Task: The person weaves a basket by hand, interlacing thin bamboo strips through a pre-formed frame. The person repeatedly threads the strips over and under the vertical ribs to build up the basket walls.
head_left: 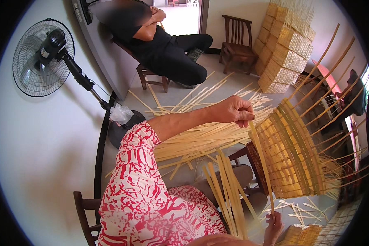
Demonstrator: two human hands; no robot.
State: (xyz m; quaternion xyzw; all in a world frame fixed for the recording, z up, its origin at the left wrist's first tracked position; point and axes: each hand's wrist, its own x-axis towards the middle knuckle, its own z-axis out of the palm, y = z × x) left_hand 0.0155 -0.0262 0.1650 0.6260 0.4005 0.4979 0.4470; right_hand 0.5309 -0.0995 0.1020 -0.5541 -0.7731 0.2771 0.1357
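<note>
My left hand, at the end of my raised arm, pinches the upper end of a long pale bamboo strip beside a partly woven basket. The strip runs down along the basket's near side to my right hand at the lower edge, whose fingers are closed on its lower part. The basket lies tilted on its side on a dark wooden stool, its long upright stakes fanning out to the right. A bundle of loose strips rests across my lap, below my left arm.
Many strips lie on the floor. A seated person with crossed arms is at the back, near a wooden chair and stacked woven baskets. A standing fan is at the left, a chair back at lower left.
</note>
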